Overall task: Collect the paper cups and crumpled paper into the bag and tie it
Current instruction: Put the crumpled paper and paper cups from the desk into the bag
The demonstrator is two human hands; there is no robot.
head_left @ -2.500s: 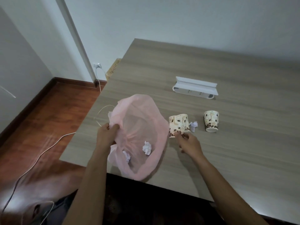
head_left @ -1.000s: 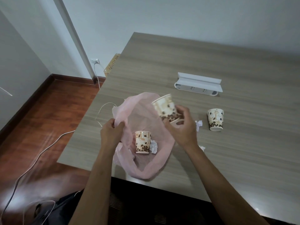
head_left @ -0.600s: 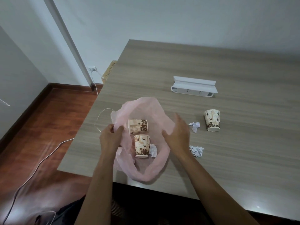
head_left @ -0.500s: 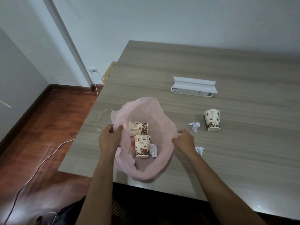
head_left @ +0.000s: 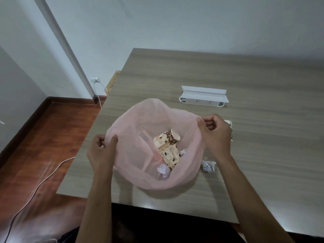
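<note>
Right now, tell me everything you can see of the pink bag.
The pink bag is thin, translucent plastic, held open, mouth up, at the table's near left corner. The left hand pinches its left rim, the right hand its right rim. Inside lie two bean-printed paper cups on their sides, touching, and crumpled paper. Another paper wad lies just outside it.

A wood-grain table stands against a plain white wall. Left of it lies a reddish wooden floor with dark skirting. A white cable runs across the floor; another is plugged into a wall socket.
</note>
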